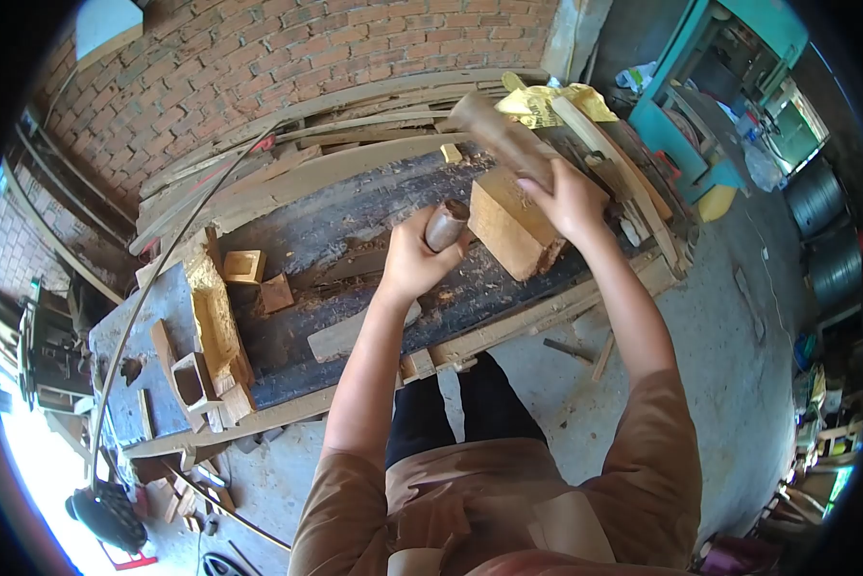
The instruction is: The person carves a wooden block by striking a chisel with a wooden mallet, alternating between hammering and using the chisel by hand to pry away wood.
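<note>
My left hand [418, 255] is closed around an upright tool handle [447, 225], its worn round end facing up; the tool's lower part is hidden. Just right of it, a thick wooden block [514, 223] lies on the dark workbench [374, 192]. My right hand [568, 204] grips a wooden mallet [501, 140], which is raised and tilted to the upper left over the block's far side, slightly blurred. A small yellowish wood piece [451, 154] rests beyond the block. Wood chips are scattered around both hands.
At the bench's left are a small square wooden box [244, 267], a long carved wooden piece [216, 312] and a hollow block [192, 380]. A flat grey piece [347, 336] lies near the front edge. Long boards [259, 178] line the brick wall [335, 58]. A teal metal frame [670, 106] stands right.
</note>
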Demonstrator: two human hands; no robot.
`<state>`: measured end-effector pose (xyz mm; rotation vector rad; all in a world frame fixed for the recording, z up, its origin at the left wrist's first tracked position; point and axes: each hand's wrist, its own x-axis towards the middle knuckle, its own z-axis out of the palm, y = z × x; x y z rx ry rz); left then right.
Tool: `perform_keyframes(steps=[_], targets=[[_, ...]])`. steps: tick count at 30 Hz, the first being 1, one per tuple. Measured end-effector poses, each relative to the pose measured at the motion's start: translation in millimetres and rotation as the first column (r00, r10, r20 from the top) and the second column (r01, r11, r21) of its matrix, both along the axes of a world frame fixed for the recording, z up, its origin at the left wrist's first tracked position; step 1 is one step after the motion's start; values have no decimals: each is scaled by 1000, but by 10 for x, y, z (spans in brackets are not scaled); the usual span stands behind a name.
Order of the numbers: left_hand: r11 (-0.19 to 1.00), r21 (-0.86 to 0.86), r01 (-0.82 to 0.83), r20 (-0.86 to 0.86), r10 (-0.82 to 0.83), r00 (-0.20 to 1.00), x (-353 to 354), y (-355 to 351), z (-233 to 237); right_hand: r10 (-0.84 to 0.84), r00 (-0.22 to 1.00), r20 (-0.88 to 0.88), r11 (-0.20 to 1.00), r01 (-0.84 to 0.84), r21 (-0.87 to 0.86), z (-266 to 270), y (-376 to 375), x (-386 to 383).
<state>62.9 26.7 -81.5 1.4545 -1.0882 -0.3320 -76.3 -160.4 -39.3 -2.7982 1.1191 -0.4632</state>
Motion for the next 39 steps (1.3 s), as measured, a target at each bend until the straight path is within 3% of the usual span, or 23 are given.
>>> perform_keyframes(steps=[1, 3, 6, 7, 9, 12, 15, 16, 17, 19, 20, 21, 23, 24, 25, 27, 29, 30, 31, 33, 35, 38, 39], targets=[[1000, 2, -12, -2, 12, 1000, 15, 3, 19, 81, 954, 289, 996, -87, 8, 46, 16, -88], [1000, 26, 10, -2, -10, 1000, 24, 20, 18, 90, 646, 758, 829, -471, 303, 201, 67, -246], [999, 30, 16, -61, -14, 998, 47, 26, -31, 229, 483, 845, 666, -711, 226, 276, 164, -466], [1000, 24, 5, -48, -4, 999, 42, 30, -29, 202, 565, 800, 740, -623, 253, 232, 275, -492], [1000, -10, 21, -61, -22, 998, 29, 19, -71, 296, 849, 438, 873, -426, 235, 244, 475, -552], [998, -35, 56, -69, -58, 996, 30, 64, -59, 320, 892, 319, 848, -420, 322, 280, 478, -676], [999, -22, 44, -49, -45, 998, 58, 121, -6, 145, 744, 652, 831, -449, 328, 251, 448, -776], [999, -4, 35, -12, -35, 999, 69, 138, 3, -22, 789, 614, 753, -392, 529, 191, 429, -812], [999, -3, 37, -12, -37, 999, 73, 146, 12, -24, 789, 614, 753, -390, 530, 131, 439, -825], [999, 3, 39, -48, -38, 998, 83, 142, 38, 149, 868, 473, 714, -426, 555, 118, 548, -768], [999, 2, 41, -42, -41, 998, 85, 120, 11, 402, 876, 268, 824, -474, 312, 163, 607, -742], [997, -66, 39, -57, -43, 997, 68, 99, -14, 401, 874, 274, 824, -475, 309, 224, 626, -765], [988, -112, 110, -113, -123, 986, 57, 107, -61, 306, 893, 330, 848, -413, 331, 303, 605, -823], [991, -93, 98, -26, -101, 995, 32, 92, -52, 262, 865, 428, 868, -405, 286, 321, 596, -849], [994, -68, 89, 57, -85, 995, -5, 90, -58, 174, 731, 660, 802, -495, 336, 270, 607, -844], [991, -36, 131, 52, -129, 990, 4, 67, -76, 54, 599, 799, 675, -611, 413, 163, 661, -847], [997, -55, 56, -39, -59, 998, 55, 51, -132, 109, 711, 695, 706, -548, 450, 8, 655, -837], [998, -33, 51, -60, -53, 997, 44, 121, -5, 191, 789, 583, 846, -434, 310, -38, 677, -785], [991, -108, 84, -106, -96, 990, 97, 104, -65, 215, 938, 271, 880, -307, 363, 80, 738, -792], [988, -151, 26, -118, -44, 992, 225, 202, -73, 187, 921, 342, 819, -339, 463, 67, 653, -874], [984, -176, -28, -167, -2, 986, 270, 266, -76, 126, 841, 527, 825, -384, 415, 117, 607, -941], [998, -64, -26, -179, 14, 984, 320, 304, -93, -12, 525, 851, 704, -600, 380, 92, 669, -820], [985, -172, -30, -31, 24, 999, 298, 267, -111, -18, 522, 853, 705, -598, 380, 85, 683, -829]])
